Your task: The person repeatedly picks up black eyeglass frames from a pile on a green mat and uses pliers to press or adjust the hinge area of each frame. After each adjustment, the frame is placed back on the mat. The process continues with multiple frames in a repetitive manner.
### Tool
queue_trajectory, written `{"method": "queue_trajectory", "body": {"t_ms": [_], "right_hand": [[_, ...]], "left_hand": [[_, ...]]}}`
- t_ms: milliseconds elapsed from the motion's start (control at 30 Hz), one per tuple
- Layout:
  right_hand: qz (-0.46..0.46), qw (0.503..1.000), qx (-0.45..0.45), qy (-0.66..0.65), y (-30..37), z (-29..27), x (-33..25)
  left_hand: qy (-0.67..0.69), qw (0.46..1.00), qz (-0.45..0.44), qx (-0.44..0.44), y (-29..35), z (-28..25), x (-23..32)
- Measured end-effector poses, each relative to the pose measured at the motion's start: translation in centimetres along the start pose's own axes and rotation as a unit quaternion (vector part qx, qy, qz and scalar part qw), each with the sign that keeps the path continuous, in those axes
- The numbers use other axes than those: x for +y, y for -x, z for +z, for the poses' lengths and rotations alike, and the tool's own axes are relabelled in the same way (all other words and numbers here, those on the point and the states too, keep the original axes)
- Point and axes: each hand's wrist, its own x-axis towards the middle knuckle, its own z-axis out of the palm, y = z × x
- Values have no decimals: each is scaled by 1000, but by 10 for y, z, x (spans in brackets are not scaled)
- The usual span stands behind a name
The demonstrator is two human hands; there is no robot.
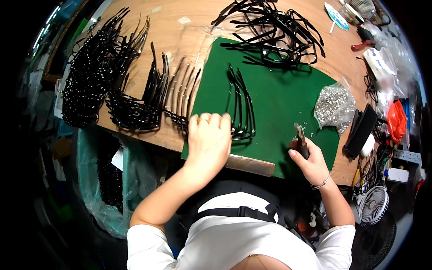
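Note:
My left hand (209, 139) is closed over black eyeglass frames at the near left edge of the green mat (279, 99); its fingertips and what they grip are partly hidden. Just right of it, a few black eyeglass frames (245, 108) lie with their temples pointing away from me. On the mat's right side, my right hand (310, 159) is wrapped round pliers (300, 140), whose jaws point away. Tiny silvery pieces (305, 123) are scattered beyond the pliers. A clear bag of small silvery parts (334, 107) lies on the mat's right edge.
Rows of black eyeglass frames (139, 110) and a dense stack (85, 85) fill the table's left side. A tangled pile of frames (279, 33) sits at the far edge. Below left stands a plastic-lined bin (128, 189). At right are a black case (360, 130) and a small fan (373, 204).

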Motion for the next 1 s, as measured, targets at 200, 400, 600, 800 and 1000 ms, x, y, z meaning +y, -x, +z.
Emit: {"method": "queue_trajectory", "body": {"t_ms": [200, 400, 600, 800, 1000], "right_hand": [[23, 999, -31, 18, -5, -2, -4], [-9, 1000, -29, -5, -4, 0, 2], [-1, 999, -34, -11, -4, 2, 4], [9, 1000, -24, -2, -4, 0, 4], [-2, 1000, -17, 25, 1, 6, -5]], "left_hand": [[-8, 1000, 3, 9, 13, -10, 11], [294, 954, -22, 51, 52, -42, 41], [456, 875, -154, 43, 51, -41, 50], [-28, 997, -15, -64, 23, -20, 14], [-69, 994, 73, -48, 16, -17, -14]]}}
